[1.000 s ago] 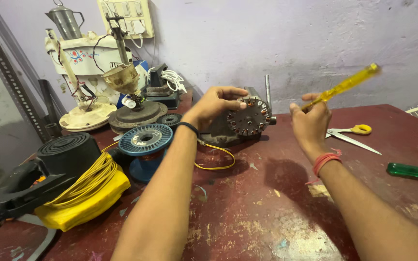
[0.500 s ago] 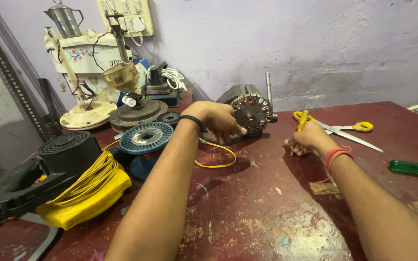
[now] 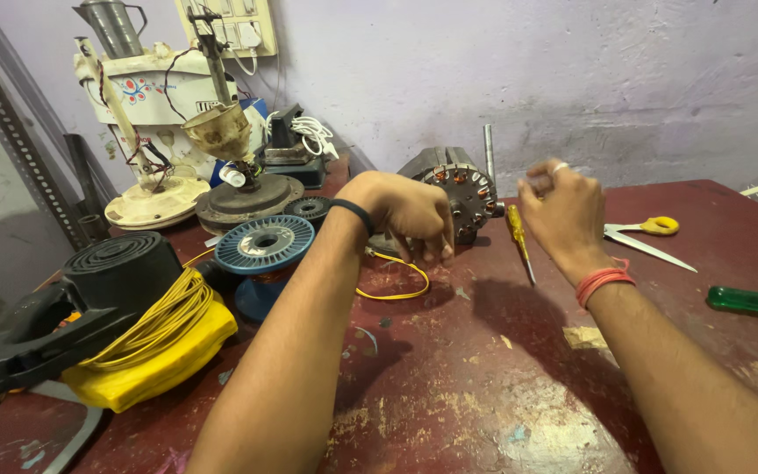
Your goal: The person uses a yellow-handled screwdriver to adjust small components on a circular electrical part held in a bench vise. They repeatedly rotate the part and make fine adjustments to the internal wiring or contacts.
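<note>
Clearly, left hand grips the motor stator; right hand, half-curled and empty beside it, could knock the yellow screwdriver away.

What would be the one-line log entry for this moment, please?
left hand: resting on motor stator | right hand: raised, empty, above yellow screwdriver lying on red table | scissors: on table, untouched

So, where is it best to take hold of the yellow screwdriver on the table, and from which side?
Probably by its yellow handle, coming from above. The yellow screwdriver lies flat on the red table, handle toward the motor stator, thin shaft pointing at the person. The right hand hovers just beside the handle, closest to it.
</note>
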`<move>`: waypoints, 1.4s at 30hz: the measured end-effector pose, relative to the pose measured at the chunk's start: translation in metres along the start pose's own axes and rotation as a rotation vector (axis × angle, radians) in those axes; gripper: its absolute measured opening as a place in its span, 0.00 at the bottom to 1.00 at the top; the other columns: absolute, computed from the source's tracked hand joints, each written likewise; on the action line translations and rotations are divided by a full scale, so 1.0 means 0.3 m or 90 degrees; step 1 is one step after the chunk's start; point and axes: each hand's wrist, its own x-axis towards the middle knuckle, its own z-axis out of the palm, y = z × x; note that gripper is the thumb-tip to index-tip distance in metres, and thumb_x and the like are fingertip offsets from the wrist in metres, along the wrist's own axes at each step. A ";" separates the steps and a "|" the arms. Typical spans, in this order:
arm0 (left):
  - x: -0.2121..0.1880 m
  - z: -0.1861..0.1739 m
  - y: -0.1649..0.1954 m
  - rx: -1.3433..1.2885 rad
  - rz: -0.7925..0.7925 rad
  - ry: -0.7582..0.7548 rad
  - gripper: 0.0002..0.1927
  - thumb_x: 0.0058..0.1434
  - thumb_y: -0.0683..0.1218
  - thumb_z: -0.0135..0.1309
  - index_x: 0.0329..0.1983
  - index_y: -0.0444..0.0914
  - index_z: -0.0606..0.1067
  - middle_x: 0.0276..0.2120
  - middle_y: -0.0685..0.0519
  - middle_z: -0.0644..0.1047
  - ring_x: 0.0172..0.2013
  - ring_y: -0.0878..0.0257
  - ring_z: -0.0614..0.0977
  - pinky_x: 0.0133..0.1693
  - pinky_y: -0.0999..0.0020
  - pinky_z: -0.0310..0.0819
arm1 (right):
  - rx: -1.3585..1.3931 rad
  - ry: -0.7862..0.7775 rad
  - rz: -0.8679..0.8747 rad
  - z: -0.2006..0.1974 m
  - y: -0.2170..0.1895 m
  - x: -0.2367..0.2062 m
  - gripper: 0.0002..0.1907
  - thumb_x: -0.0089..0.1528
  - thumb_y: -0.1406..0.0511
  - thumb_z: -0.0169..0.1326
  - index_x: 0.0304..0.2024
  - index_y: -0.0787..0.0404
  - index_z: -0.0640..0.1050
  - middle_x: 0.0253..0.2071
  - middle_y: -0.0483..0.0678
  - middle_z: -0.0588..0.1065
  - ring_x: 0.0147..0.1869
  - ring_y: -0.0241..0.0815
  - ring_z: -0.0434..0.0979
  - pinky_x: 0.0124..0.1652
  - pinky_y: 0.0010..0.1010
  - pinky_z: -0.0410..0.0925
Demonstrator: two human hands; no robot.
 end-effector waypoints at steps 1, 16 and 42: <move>-0.016 -0.001 0.019 0.022 0.003 -0.004 0.12 0.58 0.41 0.56 0.44 0.36 0.83 0.34 0.52 0.84 0.34 0.64 0.84 0.36 0.67 0.83 | 0.030 0.035 -0.065 -0.016 -0.042 -0.005 0.08 0.64 0.64 0.62 0.44 0.60 0.83 0.39 0.53 0.82 0.40 0.47 0.83 0.44 0.39 0.74; -0.040 -0.050 0.020 -0.124 0.347 0.239 0.13 0.64 0.46 0.56 0.44 0.33 0.84 0.36 0.53 0.85 0.37 0.67 0.82 0.44 0.68 0.76 | 0.177 0.100 -0.310 0.024 -0.207 -0.062 0.05 0.66 0.67 0.61 0.40 0.64 0.82 0.54 0.53 0.78 0.59 0.55 0.74 0.57 0.43 0.67; 0.196 -0.009 -0.073 -0.471 0.273 0.375 0.46 0.62 0.73 0.38 0.56 0.29 0.79 0.54 0.40 0.82 0.57 0.51 0.77 0.61 0.60 0.62 | 0.152 0.158 -0.218 0.014 -0.280 -0.091 0.06 0.60 0.67 0.66 0.38 0.62 0.83 0.49 0.51 0.80 0.55 0.53 0.74 0.53 0.41 0.68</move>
